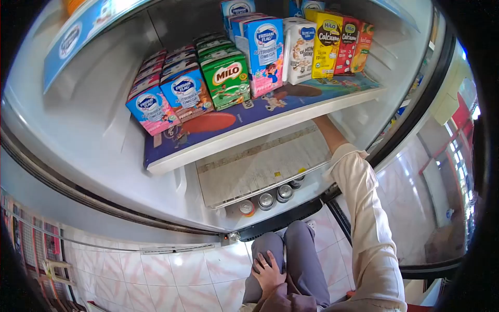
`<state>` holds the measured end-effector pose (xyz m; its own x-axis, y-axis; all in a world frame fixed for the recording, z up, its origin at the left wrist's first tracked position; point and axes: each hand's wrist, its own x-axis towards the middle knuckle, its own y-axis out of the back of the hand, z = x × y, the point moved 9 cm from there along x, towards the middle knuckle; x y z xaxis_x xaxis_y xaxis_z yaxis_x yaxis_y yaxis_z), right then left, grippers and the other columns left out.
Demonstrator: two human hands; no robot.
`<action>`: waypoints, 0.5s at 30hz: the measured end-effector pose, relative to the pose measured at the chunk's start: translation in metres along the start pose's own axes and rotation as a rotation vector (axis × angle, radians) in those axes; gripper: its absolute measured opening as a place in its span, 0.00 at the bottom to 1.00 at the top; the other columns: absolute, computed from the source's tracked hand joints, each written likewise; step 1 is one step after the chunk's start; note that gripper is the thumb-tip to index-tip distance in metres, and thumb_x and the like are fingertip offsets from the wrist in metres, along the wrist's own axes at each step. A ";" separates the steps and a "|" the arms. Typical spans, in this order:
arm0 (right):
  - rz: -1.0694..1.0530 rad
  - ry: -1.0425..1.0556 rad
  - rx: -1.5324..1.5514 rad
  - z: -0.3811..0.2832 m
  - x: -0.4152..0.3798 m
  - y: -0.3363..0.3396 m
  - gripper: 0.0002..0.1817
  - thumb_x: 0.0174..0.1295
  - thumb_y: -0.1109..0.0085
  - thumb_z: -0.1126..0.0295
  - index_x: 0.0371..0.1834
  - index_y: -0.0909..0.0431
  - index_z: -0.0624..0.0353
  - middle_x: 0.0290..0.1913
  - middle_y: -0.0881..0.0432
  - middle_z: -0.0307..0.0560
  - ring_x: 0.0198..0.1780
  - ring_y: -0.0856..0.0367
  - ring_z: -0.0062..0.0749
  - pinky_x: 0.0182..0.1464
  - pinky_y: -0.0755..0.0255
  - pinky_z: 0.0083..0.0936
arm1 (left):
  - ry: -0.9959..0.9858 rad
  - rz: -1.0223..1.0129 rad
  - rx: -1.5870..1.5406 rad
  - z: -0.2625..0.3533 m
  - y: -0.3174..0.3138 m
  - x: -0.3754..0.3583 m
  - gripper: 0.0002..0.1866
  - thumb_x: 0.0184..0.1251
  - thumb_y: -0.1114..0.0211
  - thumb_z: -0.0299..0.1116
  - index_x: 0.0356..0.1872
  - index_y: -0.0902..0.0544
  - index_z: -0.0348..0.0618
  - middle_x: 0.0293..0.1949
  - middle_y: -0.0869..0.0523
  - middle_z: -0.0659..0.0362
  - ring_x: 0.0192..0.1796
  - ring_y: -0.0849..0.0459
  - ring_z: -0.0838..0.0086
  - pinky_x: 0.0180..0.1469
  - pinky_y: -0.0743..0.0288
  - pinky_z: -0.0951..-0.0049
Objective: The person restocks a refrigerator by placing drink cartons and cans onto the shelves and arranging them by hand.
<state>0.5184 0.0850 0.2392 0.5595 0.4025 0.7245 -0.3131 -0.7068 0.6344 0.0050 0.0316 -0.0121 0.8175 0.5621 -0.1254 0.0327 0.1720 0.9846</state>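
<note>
My left hand (267, 271) rests on my knee with its fingers spread and nothing in it. My right arm reaches into the open fridge; its hand is hidden beneath the upper shelf (270, 120), and only the wrist and cream sleeve show. On that shelf stand rows of drink cartons: blue Frisian Flag cartons (185, 92), green Milo cartons (226, 78), a white almond drink carton (300, 51), a yellow HiLo carton (327, 47), a red one (347, 47) and an orange one (362, 49).
Below is a lower shelf panel (249, 174), with several cans (266, 200) standing in front of it. The fridge door (421, 203) hangs open at the right. Pinkish tiled floor (192, 268) lies below, and a wire rack (23, 234) stands at the far left.
</note>
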 end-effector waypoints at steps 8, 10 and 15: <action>0.247 0.027 0.320 -0.008 -0.038 0.044 0.33 0.54 0.29 0.59 0.62 0.28 0.61 0.59 0.20 0.57 0.56 0.20 0.52 0.57 0.26 0.38 | -0.012 -0.015 0.010 0.006 -0.002 -0.005 0.59 0.43 0.25 0.58 0.76 0.45 0.48 0.73 0.41 0.41 0.68 0.36 0.40 0.64 0.40 0.34; 0.173 -0.204 0.482 -0.015 -0.055 0.077 0.40 0.46 0.22 0.63 0.62 0.31 0.61 0.57 0.19 0.57 0.53 0.18 0.50 0.57 0.26 0.35 | 0.010 -0.077 -0.008 0.005 -0.006 -0.003 0.57 0.47 0.26 0.57 0.77 0.45 0.48 0.74 0.42 0.40 0.70 0.37 0.41 0.65 0.41 0.33; 0.159 -0.310 0.447 -0.053 -0.132 0.180 0.43 0.34 0.17 0.71 0.57 0.32 0.59 0.47 0.16 0.54 0.49 0.15 0.39 0.54 0.24 0.32 | 0.006 -0.092 -0.031 0.002 -0.012 -0.006 0.58 0.47 0.25 0.56 0.77 0.46 0.48 0.75 0.43 0.41 0.72 0.38 0.42 0.66 0.41 0.32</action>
<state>0.3476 -0.0650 0.2720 0.7526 0.1291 0.6457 -0.0941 -0.9495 0.2994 0.0011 0.0251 -0.0229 0.8086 0.5474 -0.2157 0.0897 0.2476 0.9647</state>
